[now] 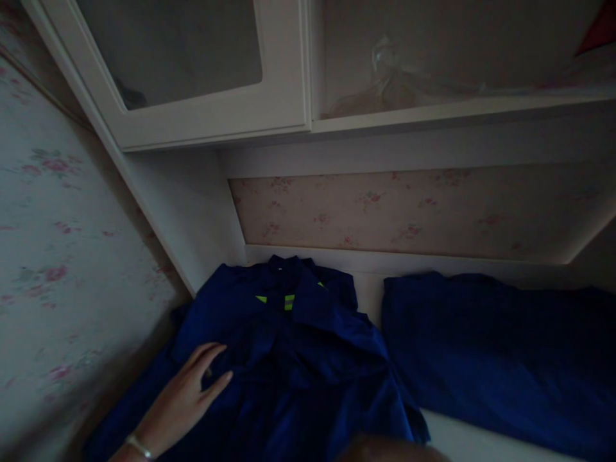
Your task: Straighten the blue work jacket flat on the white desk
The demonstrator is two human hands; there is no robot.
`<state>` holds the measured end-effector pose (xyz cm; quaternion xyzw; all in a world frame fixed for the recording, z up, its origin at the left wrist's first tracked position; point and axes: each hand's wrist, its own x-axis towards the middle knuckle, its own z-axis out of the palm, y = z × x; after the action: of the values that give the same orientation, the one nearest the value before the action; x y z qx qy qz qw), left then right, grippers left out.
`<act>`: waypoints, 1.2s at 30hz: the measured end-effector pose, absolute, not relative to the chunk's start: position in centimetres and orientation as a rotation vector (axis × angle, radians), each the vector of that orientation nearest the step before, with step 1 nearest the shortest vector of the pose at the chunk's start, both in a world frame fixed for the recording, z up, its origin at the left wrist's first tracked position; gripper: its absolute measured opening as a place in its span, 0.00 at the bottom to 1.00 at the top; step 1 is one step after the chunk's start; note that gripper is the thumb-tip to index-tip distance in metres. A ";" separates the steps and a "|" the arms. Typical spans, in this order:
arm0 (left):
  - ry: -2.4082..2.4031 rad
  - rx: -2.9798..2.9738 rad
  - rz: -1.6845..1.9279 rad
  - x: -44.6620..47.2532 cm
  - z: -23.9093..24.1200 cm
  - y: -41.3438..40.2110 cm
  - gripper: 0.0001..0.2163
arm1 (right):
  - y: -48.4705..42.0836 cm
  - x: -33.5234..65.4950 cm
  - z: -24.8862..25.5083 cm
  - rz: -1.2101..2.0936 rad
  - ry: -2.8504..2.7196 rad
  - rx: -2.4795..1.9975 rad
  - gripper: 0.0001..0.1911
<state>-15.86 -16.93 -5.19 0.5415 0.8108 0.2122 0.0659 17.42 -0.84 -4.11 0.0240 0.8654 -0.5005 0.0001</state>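
Here, left hand flat, on blue jacket

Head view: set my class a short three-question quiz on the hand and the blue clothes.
1. True or false: the left hand rests flat on the blue jacket.
2. What colour are the strips near the jacket's collar?
3. The second blue garment lies: A) to the jacket's right, B) on top of it, C) on the upper shelf.

Key: 1 true; 2 yellow-green; 3 A.
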 end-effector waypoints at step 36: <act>2.322 1.853 0.597 -12.6 -11.6 -12.7 0.13 | 6.7 34.0 -6.8 -1.248 2.669 1.264 0.28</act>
<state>-12.60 -12.75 -11.56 0.6105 0.7652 0.1966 0.0555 34.04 6.69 -6.83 0.3940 0.8320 -0.3891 -0.0324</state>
